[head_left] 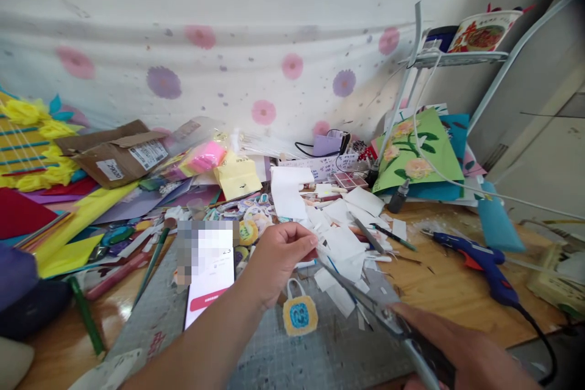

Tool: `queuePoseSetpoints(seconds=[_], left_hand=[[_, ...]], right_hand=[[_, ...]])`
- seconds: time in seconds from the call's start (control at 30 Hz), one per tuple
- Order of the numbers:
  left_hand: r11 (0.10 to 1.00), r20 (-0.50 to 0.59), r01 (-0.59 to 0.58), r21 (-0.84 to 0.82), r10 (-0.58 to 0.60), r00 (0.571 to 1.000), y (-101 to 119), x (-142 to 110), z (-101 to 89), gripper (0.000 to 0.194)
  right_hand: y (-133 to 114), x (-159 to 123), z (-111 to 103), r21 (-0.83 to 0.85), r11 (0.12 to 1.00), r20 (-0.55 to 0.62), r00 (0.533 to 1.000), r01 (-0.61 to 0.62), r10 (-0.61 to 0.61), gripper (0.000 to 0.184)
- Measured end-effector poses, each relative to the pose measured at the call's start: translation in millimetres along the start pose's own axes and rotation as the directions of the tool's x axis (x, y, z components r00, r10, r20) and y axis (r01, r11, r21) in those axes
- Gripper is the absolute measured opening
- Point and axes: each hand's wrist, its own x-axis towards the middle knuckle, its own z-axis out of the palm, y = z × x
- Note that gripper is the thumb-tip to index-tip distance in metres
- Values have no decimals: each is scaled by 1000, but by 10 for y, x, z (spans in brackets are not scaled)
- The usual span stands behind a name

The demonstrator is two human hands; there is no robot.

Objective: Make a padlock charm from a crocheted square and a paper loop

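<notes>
My left hand (pixel 289 256) is closed in a pinch over the cutting mat (pixel 256 353). Whatever sits between thumb and forefinger is too small to make out. In my right hand (pixel 461 341), at the lower right, is a pair of scissors (pixel 388 317), its long blades reaching up toward my left fingertips. Below that hand lies a small yellow bag-shaped craft piece (pixel 300 315) with a blue square and a white loop handle. A lit phone (pixel 212 274) rests left of my left wrist. White paper scraps (pixel 340 244) are heaped just beyond the blades.
A blue glue gun (pixel 479 262) lies on the wooden table at right, its cord running down. Behind stand a cardboard box (pixel 114 155), a green flower card (pixel 418 152) and a white metal rack (pixel 457 60). Brushes, coloured paper and a green pencil (pixel 86 317) crowd the left.
</notes>
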Motion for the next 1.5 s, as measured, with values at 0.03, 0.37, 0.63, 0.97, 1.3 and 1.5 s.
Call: queuePoseSetpoints(seconds=[0.03, 0.37, 0.63, 0.97, 1.3, 1.5], left_hand=[[1000, -7, -1, -21, 1, 1000, -10, 3, 2, 16], [990, 52, -31, -140, 39, 998, -97, -29, 83, 19], [992, 109, -39, -122, 52, 993, -111, -82, 155, 17], [985, 123, -109, 132, 93, 988, -161, -128, 243, 11], [999, 15, -46, 7, 46, 999, -146, -110, 283, 10], [991, 35, -19, -135, 24, 999, -182, -117, 287, 18]], right_hand=[[65, 44, -53, -88, 996, -2, 1000, -30, 30, 54], [559, 571, -211, -373, 906, -73, 980, -199, 185, 54], [475, 556, -253, -346, 928, -89, 990, -136, 112, 44], [-721, 737, -291, 291, 949, -106, 990, 124, -97, 10], [-671, 868, -84, 896, 399, 110, 967, -196, 230, 19], [-691, 822, -52, 873, 467, 50, 977, -145, 210, 18]])
